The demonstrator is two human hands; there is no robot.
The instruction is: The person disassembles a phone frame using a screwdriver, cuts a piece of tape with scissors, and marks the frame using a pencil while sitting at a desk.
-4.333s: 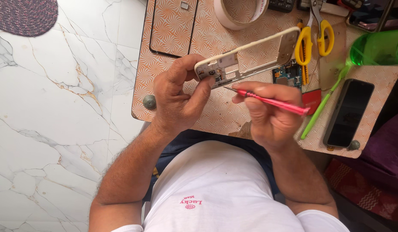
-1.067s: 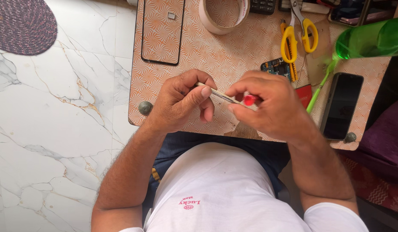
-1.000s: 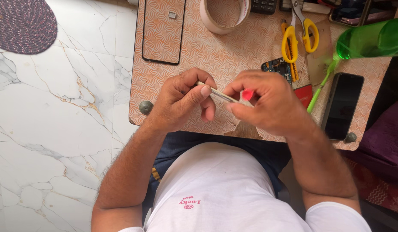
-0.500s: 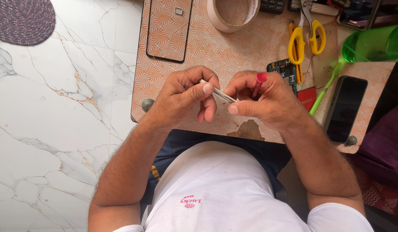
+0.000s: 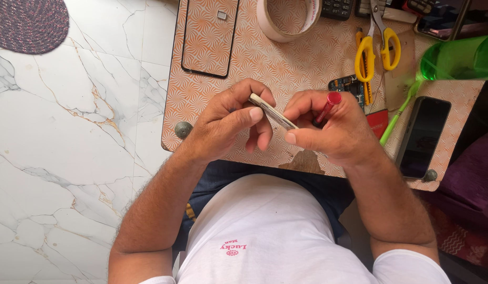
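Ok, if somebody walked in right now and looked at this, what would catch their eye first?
Most likely the two hands at the centre: the left hand and right hand pinch a thin phone frame edge-on, and the right also holds a red-handled tool. Next, the yellow scissors and green bottle at the upper right of the orange-patterned table.

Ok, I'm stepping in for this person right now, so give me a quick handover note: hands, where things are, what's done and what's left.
Left hand: grips the phone frame edge-on above the small table.
Right hand: steadies the frame's other end and holds the red-handled tool, handle end up.
On the table: circuit board, yellow scissors, tape roll, black bezel frame, dark phone.
Done: the phone is open, board out.
Left: the frame is not set down; the board and bezel lie apart from it.
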